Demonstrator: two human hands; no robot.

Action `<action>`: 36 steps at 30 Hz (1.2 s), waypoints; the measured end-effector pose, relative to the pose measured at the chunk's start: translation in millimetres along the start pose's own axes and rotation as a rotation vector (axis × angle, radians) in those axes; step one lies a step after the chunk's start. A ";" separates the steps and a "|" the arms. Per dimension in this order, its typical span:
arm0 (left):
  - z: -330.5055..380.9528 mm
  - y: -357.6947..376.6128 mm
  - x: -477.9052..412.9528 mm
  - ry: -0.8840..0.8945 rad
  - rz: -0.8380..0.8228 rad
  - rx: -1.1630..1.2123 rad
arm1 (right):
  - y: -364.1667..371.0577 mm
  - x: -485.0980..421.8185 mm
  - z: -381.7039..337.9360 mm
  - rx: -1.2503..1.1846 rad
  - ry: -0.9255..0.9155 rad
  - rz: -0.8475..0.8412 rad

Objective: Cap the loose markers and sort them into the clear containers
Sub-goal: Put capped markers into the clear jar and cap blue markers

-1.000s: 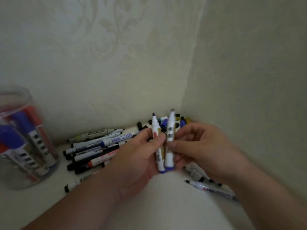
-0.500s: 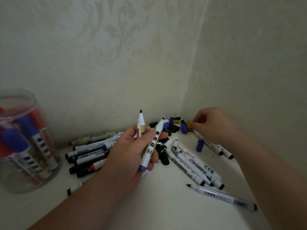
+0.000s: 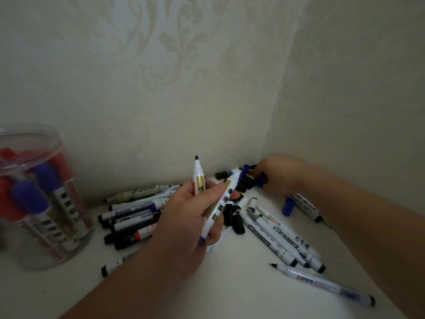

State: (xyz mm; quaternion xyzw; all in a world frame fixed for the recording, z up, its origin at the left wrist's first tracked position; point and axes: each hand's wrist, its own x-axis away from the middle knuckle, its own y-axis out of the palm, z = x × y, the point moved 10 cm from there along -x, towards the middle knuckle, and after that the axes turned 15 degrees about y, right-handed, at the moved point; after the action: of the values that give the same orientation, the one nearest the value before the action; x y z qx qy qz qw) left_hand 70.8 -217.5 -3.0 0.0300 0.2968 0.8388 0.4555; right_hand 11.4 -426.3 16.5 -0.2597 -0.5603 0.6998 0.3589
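My left hand (image 3: 190,217) grips two uncapped white markers with blue ends (image 3: 220,201), tips pointing up, above the pile in the middle. My right hand (image 3: 276,174) reaches into the corner among loose caps and pinches a blue cap (image 3: 261,181). Black and blue loose caps (image 3: 243,180) lie there by the wall. A clear container (image 3: 34,192) at the left holds capped blue and red markers standing upright.
Loose markers lie on the white shelf: a dark and white heap (image 3: 135,215) left of my left hand, several white ones (image 3: 280,238) to the right, one uncapped (image 3: 322,284) near the front. Another blue cap (image 3: 288,206) lies under my right forearm. Walls close off the back and right.
My right hand let go of the markers and moved right and back into the corner, where it now pinches a blue cap. My left hand keeps both markers.
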 end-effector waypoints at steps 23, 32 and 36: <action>9.8 21.1 10.4 0.104 -0.216 -0.303 | -26.2 139.0 4.9 -2.133 -0.042 -0.116; 9.7 26.0 16.1 0.098 -0.305 -0.422 | -25.8 141.7 -10.7 -1.752 -0.309 -0.241; 11.0 27.2 19.0 0.098 -0.345 -0.534 | -27.7 152.5 -12.3 -1.605 -0.445 -0.416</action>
State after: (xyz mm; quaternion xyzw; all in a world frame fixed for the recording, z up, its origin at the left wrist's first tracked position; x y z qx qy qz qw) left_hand 43.0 -208.7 16.1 -0.1816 0.0886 0.7978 0.5680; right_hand -66.0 -294.7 46.5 -0.1839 -0.9794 0.0463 0.0692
